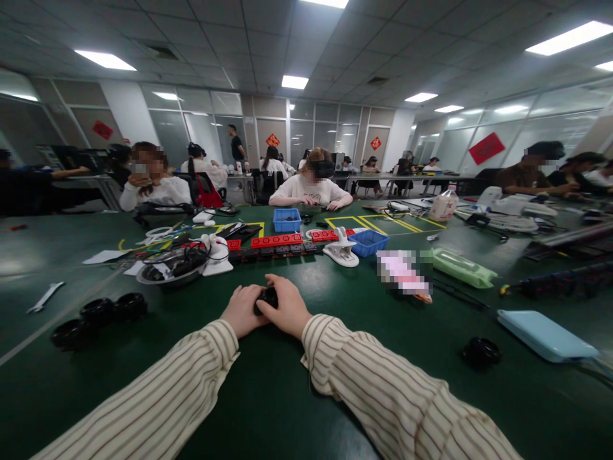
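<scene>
Gripping one small black part, both hands closed: left hand, right hand; three black wheels left.

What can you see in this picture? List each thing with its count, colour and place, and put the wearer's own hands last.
table: one, dark green, fills the foreground
small round part: one, black, held between both hands
round parts: three, black, in a row at left
single round part: one, black, at right
wrench: one, silver, far left
metal bowl: one, grey, holding black cables, left of centre
bins: two, blue, mid table
flat case: one, light blue, right
pouch: one, light green, right of centre
seated person: one, white shirt, across the table
left hand: one, striped sleeve, on the part
right hand: one, striped sleeve, on the part
</scene>
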`<state>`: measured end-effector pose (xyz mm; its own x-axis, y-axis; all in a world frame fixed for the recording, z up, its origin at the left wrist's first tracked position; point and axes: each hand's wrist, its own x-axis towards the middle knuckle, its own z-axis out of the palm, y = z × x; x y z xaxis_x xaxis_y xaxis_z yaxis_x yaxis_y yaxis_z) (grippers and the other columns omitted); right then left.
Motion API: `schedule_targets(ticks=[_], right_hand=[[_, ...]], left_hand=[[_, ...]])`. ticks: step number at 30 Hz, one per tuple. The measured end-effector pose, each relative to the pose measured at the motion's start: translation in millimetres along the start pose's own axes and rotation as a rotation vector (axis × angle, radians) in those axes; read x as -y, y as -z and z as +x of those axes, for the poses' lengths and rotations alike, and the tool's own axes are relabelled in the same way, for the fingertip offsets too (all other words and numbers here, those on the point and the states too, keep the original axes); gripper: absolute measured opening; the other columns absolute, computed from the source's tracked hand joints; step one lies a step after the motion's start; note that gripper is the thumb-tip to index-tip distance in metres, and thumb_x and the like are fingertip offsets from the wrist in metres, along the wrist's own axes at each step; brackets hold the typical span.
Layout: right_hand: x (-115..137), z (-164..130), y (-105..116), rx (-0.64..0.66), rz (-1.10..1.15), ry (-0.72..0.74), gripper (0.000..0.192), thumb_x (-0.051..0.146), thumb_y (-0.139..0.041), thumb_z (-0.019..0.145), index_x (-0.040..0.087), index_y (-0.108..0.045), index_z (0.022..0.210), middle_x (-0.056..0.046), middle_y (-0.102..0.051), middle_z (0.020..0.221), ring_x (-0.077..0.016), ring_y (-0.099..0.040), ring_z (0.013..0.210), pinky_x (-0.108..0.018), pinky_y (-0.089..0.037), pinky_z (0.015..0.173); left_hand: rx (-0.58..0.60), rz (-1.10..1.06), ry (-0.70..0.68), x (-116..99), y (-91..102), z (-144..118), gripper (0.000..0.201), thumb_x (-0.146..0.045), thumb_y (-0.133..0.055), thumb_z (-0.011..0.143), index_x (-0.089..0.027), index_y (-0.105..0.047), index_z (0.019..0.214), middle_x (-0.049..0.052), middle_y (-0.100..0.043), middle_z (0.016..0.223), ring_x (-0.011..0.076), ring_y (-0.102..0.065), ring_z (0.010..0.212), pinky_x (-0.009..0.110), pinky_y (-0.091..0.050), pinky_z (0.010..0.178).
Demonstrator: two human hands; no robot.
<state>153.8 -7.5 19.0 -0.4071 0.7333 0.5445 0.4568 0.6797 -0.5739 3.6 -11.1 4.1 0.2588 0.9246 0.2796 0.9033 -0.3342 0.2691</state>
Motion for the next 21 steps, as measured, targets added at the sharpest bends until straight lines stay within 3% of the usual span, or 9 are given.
schedule_targets(ticks=[4,10,16,21], right_hand=[[-4.4,1.4,-4.7,-0.031,-0.009,-0.034,0.05,0.03,-0.058,0.068,0.016,-0.042,0.113,-0.008,-0.049,0.104,-0.0191,-0.047,0.098,-0.038,-0.036,0.09],[-6.4,0.9,-5.5,0.018,0.119,0.013,0.049,0.016,-0.05,0.069,0.018,-0.039,0.117,-0.006,-0.051,0.106,-0.0158,-0.048,0.099,-0.034,-0.037,0.091],[-5.5,0.2,-3.8,0.052,0.063,0.011,0.059,0.02,-0.053,0.068,0.017,-0.033,0.124,-0.008,-0.05,0.11,-0.0184,-0.047,0.102,-0.037,-0.035,0.093],[-7.4,0.9,-6.8,-0.02,0.005,-0.032,0.057,0.033,-0.058,0.068,0.015,-0.038,0.118,-0.009,-0.049,0.105,-0.0199,-0.046,0.1,-0.038,-0.037,0.09]], left_hand=[[-0.02,0.054,0.029,-6.1,2.2,0.1,0.037,-0.036,-0.057,0.061,-0.017,-0.053,0.092,0.008,-0.056,0.097,0.0253,-0.05,0.097,0.048,-0.024,0.097],[0.033,-0.063,-0.045,-2.5,5.3,1.5,0.03,-0.033,-0.057,0.062,-0.018,-0.055,0.087,0.007,-0.058,0.096,0.0234,-0.052,0.093,0.038,-0.038,0.087],[0.009,-0.061,0.016,-2.3,1.4,-0.3,0.049,-0.037,-0.056,0.062,-0.019,-0.046,0.106,0.009,-0.054,0.108,0.0268,-0.048,0.104,0.048,-0.026,0.096],[-0.047,0.019,0.052,-7.1,1.0,-1.3,0.042,-0.038,-0.058,0.059,-0.018,-0.05,0.096,0.007,-0.056,0.099,0.0255,-0.05,0.098,0.05,-0.02,0.099]])
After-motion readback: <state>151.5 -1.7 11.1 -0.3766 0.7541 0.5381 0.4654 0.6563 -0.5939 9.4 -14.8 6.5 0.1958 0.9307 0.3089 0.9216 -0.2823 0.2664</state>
